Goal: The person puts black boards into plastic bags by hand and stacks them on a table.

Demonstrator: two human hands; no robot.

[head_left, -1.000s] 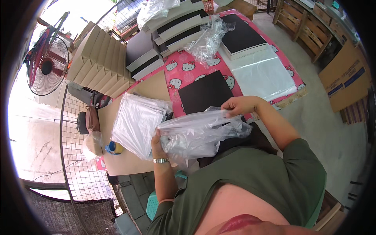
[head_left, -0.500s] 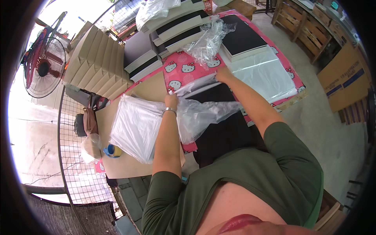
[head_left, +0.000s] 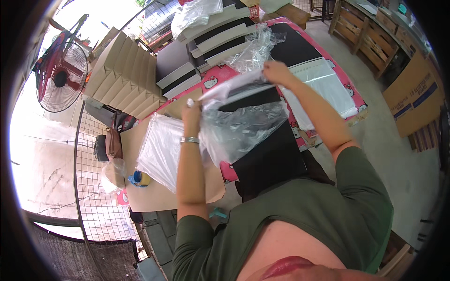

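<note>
Holds clear plastic bag (head_left: 243, 129) above black board (head_left: 253, 99) on table (head_left: 225, 74), partly hiding the board.
Pinches far edge with closed fingers of left hand (head_left: 191, 111) and right hand (head_left: 277, 73), blurred at the fingertips.

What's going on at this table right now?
A person holds clear plastic stretched between the left hand and right hand, across a black board. Whether the board is inside the plastic, I can't tell. Flat plastic sheets lie by the left forearm on a brown sheet; dark-topped stacks stand farther back.
</note>
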